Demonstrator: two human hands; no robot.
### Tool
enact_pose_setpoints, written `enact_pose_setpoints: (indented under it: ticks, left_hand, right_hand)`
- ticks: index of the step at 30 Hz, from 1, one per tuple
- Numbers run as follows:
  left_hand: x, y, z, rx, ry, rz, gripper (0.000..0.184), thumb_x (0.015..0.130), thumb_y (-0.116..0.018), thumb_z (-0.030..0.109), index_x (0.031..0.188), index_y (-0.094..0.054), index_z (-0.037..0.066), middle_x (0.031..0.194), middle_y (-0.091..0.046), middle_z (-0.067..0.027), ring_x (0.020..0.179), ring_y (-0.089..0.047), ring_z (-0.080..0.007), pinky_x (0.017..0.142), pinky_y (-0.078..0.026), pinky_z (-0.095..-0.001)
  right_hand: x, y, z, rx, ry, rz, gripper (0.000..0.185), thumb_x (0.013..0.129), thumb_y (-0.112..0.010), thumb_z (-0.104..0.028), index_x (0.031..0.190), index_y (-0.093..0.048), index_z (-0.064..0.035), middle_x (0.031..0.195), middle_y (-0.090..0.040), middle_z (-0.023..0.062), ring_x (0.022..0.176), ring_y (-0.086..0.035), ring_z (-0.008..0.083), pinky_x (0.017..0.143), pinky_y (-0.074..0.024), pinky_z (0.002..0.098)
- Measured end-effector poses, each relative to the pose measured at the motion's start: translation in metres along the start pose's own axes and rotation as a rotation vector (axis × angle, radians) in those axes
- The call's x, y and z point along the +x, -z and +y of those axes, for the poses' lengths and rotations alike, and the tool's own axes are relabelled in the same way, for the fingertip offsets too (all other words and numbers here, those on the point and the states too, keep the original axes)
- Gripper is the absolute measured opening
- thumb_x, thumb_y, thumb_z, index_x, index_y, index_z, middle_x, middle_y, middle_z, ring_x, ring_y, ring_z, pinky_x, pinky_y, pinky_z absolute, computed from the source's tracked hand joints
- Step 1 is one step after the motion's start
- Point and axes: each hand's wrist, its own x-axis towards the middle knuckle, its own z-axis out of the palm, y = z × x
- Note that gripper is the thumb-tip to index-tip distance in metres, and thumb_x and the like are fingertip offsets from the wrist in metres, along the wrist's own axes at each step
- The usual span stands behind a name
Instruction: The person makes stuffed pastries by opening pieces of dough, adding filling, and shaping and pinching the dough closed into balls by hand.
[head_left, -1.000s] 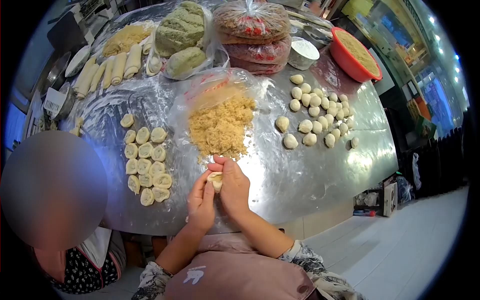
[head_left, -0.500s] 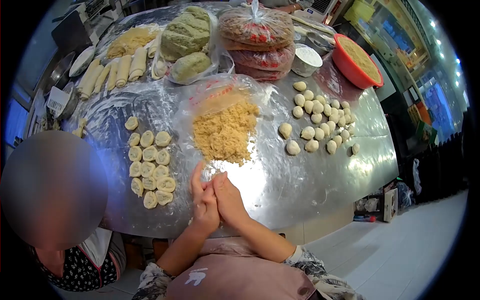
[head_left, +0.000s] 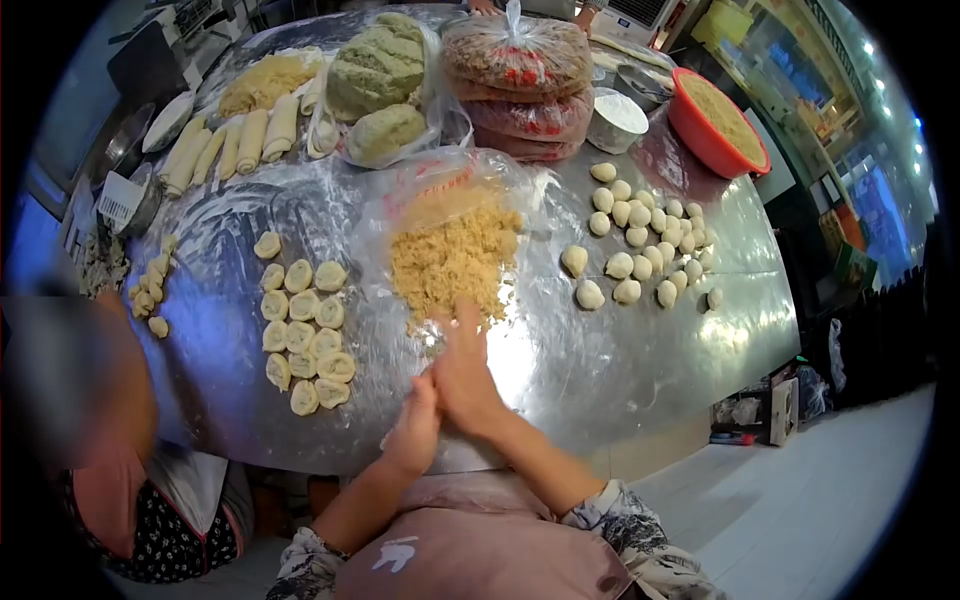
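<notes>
My right hand (head_left: 466, 375) is stretched forward, fingers long and blurred by motion, its fingertips at the near edge of a crumbly yellow mass (head_left: 450, 258). Against the heel of that hand presses my left hand (head_left: 413, 430), its fingers mostly hidden. Whether anything lies between the palms I cannot see. The crumbly mass spills from a clear plastic bag (head_left: 400, 195) with red print. To the left, flattened dough rounds (head_left: 300, 335) stand in rows. Several pale dough balls (head_left: 640, 236) are spread on the right.
On the steel table (head_left: 620, 370) stand stacked filled bags (head_left: 515, 85), green dough (head_left: 375, 70), dough rolls (head_left: 250, 140), a bowl of white powder (head_left: 618, 118) and a red basin (head_left: 715, 125). Small dough pieces (head_left: 150, 285) lie near a person (head_left: 150, 515) at left.
My right hand has slid forward along my left, fingers now stretched toward the crumbly mass. The left hand's raised finger no longer shows. The person at left has leaned down and back, uncovering small dough pieces.
</notes>
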Motion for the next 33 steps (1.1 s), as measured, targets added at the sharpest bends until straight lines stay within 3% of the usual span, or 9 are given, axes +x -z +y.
enact_pose_setpoints:
  ticks: [4,7,8,12,15,16,20,28,33]
  left_hand:
    - [0.004,-0.018,0.01,-0.19,-0.004,0.063,0.071,0.098,-0.024,0.052,0.143,-0.021,-0.002,0.147,-0.027,-0.0123,0.135,-0.028,-0.023,0.111,-0.021,-0.0363]
    - [0.01,-0.014,0.01,-0.071,-0.102,0.236,0.052,0.1,-0.035,0.037,0.134,-0.036,-0.003,0.124,-0.05,-0.0089,0.11,-0.05,-0.0187,0.094,-0.04,-0.0302]
    - [0.017,-0.016,0.005,-0.18,-0.116,0.415,0.043,0.1,-0.038,0.034,0.111,-0.054,-0.003,0.101,-0.059,-0.0088,0.089,-0.057,-0.0174,0.081,-0.045,-0.0289]
    - [0.017,0.01,0.011,-0.064,-0.146,0.62,0.048,0.098,-0.042,0.034,0.061,-0.052,0.004,0.06,-0.052,-0.0077,0.057,-0.048,-0.0146,0.061,-0.043,-0.0296]
    - [0.023,-0.007,0.038,-0.08,-0.165,0.857,0.049,0.099,-0.04,0.038,0.057,-0.036,0.012,0.054,-0.042,-0.0004,0.052,-0.041,-0.0121,0.053,-0.038,-0.027]
    - [0.013,0.01,0.031,0.152,-0.165,0.682,0.048,0.099,-0.037,0.043,0.074,-0.054,0.006,0.071,-0.056,-0.0061,0.064,-0.052,-0.0144,0.065,-0.046,-0.0291]
    - [0.01,0.007,0.031,-0.369,-0.284,0.248,0.067,0.097,-0.029,0.053,0.133,-0.04,-0.002,0.13,-0.049,-0.0151,0.113,-0.051,-0.0195,0.096,-0.041,-0.0324]
    - [0.002,0.032,0.019,0.008,-0.184,0.203,0.056,0.1,-0.029,0.045,0.122,-0.052,-0.001,0.114,-0.06,-0.0142,0.095,-0.057,-0.0156,0.087,-0.045,-0.0278]
    - [0.008,0.012,0.02,-0.07,-0.371,0.308,0.048,0.1,-0.034,0.04,0.12,-0.05,-0.001,0.12,-0.058,-0.0154,0.08,-0.059,-0.0123,0.073,-0.049,-0.0249]
  right_hand:
    - [0.004,-0.006,0.013,0.136,-0.054,0.163,0.053,0.086,-0.048,-0.017,0.134,-0.036,0.0023,0.146,-0.019,0.0295,0.135,-0.013,0.0482,0.11,-0.0117,0.0521]
    - [0.0,-0.001,-0.019,0.462,0.002,0.104,0.054,0.092,-0.044,-0.027,0.137,-0.031,-0.0013,0.149,-0.013,0.0269,0.139,-0.006,0.0449,0.111,-0.0068,0.0519]
    - [0.0,-0.002,-0.024,0.625,0.009,0.169,0.055,0.093,-0.044,-0.029,0.138,-0.031,-0.0015,0.149,-0.013,0.0267,0.139,-0.005,0.0445,0.111,-0.0067,0.0519]
    - [-0.011,-0.013,-0.024,0.674,-0.051,0.239,0.052,0.095,-0.044,-0.029,0.137,-0.031,-0.0011,0.148,-0.018,0.025,0.138,-0.01,0.0432,0.111,-0.0089,0.049]
    - [-0.024,-0.02,-0.03,0.664,-0.197,0.116,0.049,0.094,-0.047,-0.026,0.134,-0.033,0.0,0.138,-0.034,0.022,0.13,-0.03,0.0349,0.107,-0.0236,0.0407]
    - [-0.028,-0.024,-0.034,0.733,-0.251,0.069,0.047,0.094,-0.048,-0.025,0.132,-0.035,0.0002,0.134,-0.039,0.0212,0.126,-0.036,0.032,0.105,-0.0282,0.0388]
    - [-0.029,-0.016,-0.034,0.845,-0.403,0.023,0.037,0.098,-0.042,-0.034,0.113,-0.049,-0.0007,0.099,-0.06,0.0112,0.088,-0.057,0.0164,0.076,-0.0467,0.0289]
    - [-0.031,-0.013,-0.039,0.656,-0.272,-0.101,0.041,0.1,-0.035,-0.036,0.111,-0.044,0.0017,0.09,-0.061,0.0108,0.076,-0.058,0.0166,0.068,-0.0475,0.0287]
    - [-0.027,-0.006,-0.026,1.025,-0.573,-0.267,0.049,0.098,-0.029,-0.05,0.105,-0.047,-0.0053,0.075,-0.055,0.0042,0.058,-0.049,0.0093,0.051,-0.0383,0.0221]
